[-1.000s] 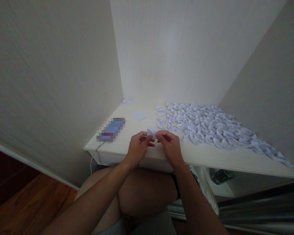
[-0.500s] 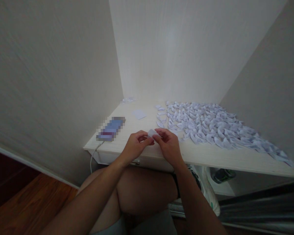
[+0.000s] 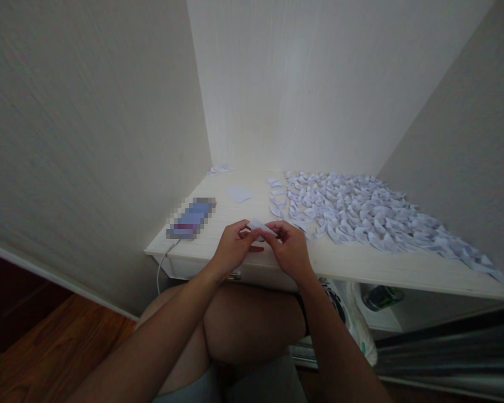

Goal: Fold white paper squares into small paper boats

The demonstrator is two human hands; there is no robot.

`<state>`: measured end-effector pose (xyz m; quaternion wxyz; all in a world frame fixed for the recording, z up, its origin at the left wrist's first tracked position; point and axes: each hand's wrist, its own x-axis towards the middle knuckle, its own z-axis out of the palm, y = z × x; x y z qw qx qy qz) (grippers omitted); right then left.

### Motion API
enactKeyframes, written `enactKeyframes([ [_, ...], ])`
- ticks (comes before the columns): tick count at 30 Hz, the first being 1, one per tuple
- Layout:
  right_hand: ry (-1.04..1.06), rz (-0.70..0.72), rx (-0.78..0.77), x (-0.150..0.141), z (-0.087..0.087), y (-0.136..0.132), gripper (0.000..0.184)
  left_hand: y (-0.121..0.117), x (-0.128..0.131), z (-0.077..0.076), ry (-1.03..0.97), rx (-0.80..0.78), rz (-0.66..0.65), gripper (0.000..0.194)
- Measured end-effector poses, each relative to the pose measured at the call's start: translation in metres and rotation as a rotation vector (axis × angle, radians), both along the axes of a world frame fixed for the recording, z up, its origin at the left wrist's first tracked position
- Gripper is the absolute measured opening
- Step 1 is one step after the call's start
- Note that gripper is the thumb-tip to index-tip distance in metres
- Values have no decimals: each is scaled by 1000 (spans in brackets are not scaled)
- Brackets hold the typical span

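Narrow gap between phone point(image 3: 191, 219) and sheet point(image 3: 238, 194) — folded papers point(image 3: 361, 212) (dense) block right.

the left forearm point(image 3: 163, 338) and right forearm point(image 3: 338, 347) are bare, smooth and tapered toward the wrists. the left hand point(image 3: 232, 247) and right hand point(image 3: 292, 251) are bare too, with slim fingers; the nails are too small to make out. the legs point(image 3: 252, 322) are bare beyond the plain, pale grey shorts point(image 3: 262, 383). a narrow black band point(image 3: 304, 314), perhaps a sock top, circles one leg. the shoe point(image 3: 354, 320), partly hidden, is whitish with black markings and a small green patch.
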<state>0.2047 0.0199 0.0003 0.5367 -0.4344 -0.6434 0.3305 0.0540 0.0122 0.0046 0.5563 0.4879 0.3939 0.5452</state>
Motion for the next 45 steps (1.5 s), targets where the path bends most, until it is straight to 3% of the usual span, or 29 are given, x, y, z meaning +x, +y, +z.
enactKeyframes([
  [3,-60,-38,-8,2,-1,2,19,1,0,1,-36,3,25,37],
  [14,-54,57,-80,8,-6,9,11,2,-4,1,-127,-20,52,39],
  [19,-44,157,-110,14,-7,12,19,2,-6,3,-101,-42,72,41],
  [22,-32,196,-117,16,-9,12,33,3,-7,3,-84,-35,124,39],
  [27,-177,101,177,7,-11,4,57,4,-4,3,-115,-43,221,36],
  [29,-282,45,300,1,-10,-1,48,4,-1,2,-87,-41,231,36],
  [32,-301,-21,349,-4,-8,-6,25,3,-1,1,-22,-21,205,36],
  [36,-207,-99,211,-1,-3,-5,17,4,-6,1,6,66,179,35],
  [38,-117,-57,108,3,-1,-3,16,4,-8,1,52,120,165,39],
  [42,79,83,-35,8,0,3,15,4,-6,0,106,180,106,24],
  [45,121,102,-90,9,-2,7,19,3,-1,-2,73,191,150,27],
])
